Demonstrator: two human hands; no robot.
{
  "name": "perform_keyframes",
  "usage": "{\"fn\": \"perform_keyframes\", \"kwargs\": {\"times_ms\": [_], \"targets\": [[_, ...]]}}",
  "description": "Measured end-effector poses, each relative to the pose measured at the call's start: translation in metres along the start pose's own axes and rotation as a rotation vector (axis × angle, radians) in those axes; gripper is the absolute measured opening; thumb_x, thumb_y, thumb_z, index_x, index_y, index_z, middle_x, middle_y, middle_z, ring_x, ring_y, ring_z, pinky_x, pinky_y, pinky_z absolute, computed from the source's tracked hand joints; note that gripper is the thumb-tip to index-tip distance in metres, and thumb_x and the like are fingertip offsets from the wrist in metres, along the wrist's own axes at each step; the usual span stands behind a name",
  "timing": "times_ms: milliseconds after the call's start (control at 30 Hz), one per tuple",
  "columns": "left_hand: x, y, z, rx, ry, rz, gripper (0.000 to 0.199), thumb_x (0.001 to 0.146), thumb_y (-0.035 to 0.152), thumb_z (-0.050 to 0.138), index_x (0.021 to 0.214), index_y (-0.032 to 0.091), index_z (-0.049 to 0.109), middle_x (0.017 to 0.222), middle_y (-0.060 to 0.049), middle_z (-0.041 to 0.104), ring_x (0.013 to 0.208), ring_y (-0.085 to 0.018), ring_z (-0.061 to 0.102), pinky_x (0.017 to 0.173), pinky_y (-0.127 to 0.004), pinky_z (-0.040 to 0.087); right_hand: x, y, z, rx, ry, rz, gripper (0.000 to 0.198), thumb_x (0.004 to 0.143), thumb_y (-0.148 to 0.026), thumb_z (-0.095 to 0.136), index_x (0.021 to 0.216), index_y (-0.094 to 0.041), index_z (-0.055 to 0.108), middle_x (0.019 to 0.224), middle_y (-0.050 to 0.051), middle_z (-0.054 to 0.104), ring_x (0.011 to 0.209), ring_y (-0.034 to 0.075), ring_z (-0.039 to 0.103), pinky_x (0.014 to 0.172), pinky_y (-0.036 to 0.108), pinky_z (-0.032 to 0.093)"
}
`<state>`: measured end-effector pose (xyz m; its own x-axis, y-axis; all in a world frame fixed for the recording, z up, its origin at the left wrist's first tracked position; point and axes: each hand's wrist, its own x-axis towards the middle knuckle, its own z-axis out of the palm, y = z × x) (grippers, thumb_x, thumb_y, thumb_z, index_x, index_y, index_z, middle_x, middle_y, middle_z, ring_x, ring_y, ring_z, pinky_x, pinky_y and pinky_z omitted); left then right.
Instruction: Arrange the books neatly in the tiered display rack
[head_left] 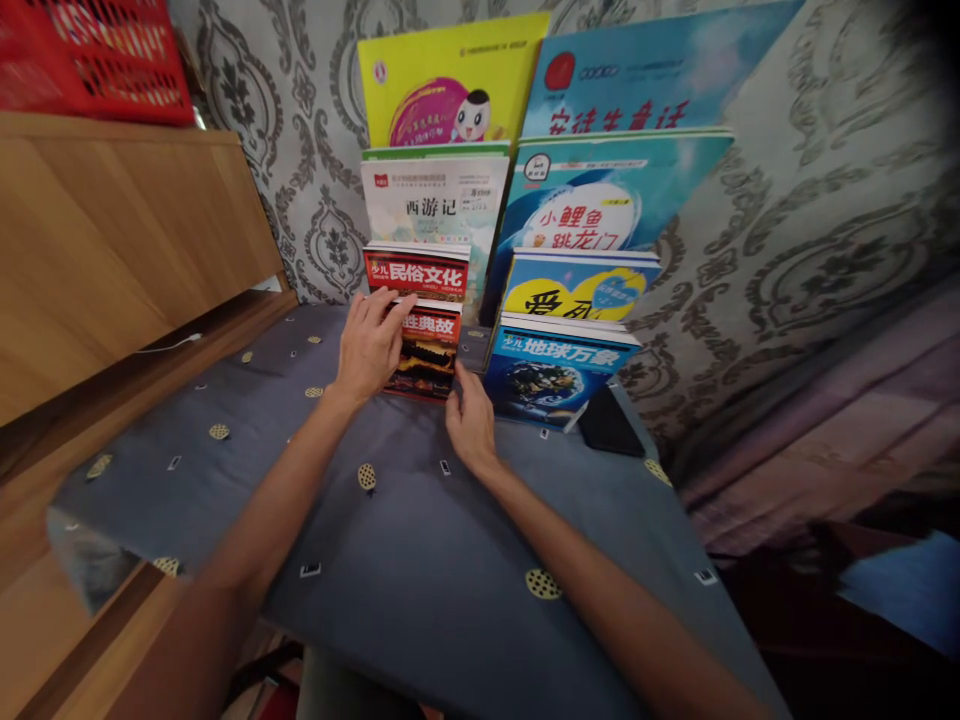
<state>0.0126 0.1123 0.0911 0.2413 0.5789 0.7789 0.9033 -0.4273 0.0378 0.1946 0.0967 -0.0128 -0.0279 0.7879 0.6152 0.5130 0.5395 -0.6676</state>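
Front red-and-black book (433, 362) stands upright, twelve o'clock from me, on the grey cloth (420, 540). My left hand (371, 345) sits at its nine, fingers at the top edge; my right hand (472, 418) at its four, fingertips at the side. Whether either clamps, I cannot tell. Blue Earth book (551, 378) at its three

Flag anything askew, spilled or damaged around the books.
No spill or visible damage, including on the front red book between the left hand and right hand. Mildly odd: a flat black object lies on the cloth beside the standing blue globe book. Can't tell what it is.
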Motion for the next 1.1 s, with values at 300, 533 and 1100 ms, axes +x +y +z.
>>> {"fn": "perform_keyframes", "kwargs": {"times_ms": [300,533,1100], "targets": [[-0.007,-0.006,0.014,-0.064,0.028,-0.004,0.051,0.096,0.011,0.042,0.142,0.026,0.056,0.141,-0.01,0.06,0.141,-0.026,0.048,0.125,-0.054,0.027,-0.001,0.001,0.002,-0.029,0.013,0.01,0.057,0.089,-0.013,0.042,0.144,-0.014,0.055,0.133,0.016,0.068,0.122,0.029,0.064,0.112,0.053,0.047],[-0.009,-0.006,0.02,-0.06,0.042,0.009,0.056,0.092,0.006,0.041,0.143,0.026,0.055,0.144,-0.01,0.058,0.145,-0.025,0.045,0.127,-0.052,0.024,0.0,0.001,0.001,-0.051,0.011,0.02,0.057,0.087,-0.01,0.042,0.142,-0.012,0.057,0.13,0.018,0.069,0.118,0.031,0.066,0.108,0.051,0.05],[-0.044,-0.031,0.029,-0.214,0.201,-0.342,0.046,0.1,0.035,0.05,0.142,0.018,0.048,0.125,-0.015,0.062,0.12,-0.029,0.057,0.106,-0.047,0.046,0.009,-0.002,-0.004,0.037,0.045,-0.045,0.056,0.091,-0.02,0.045,0.146,-0.013,0.055,0.141,0.016,0.066,0.129,0.028,0.063,0.11,0.049,0.05]]}}
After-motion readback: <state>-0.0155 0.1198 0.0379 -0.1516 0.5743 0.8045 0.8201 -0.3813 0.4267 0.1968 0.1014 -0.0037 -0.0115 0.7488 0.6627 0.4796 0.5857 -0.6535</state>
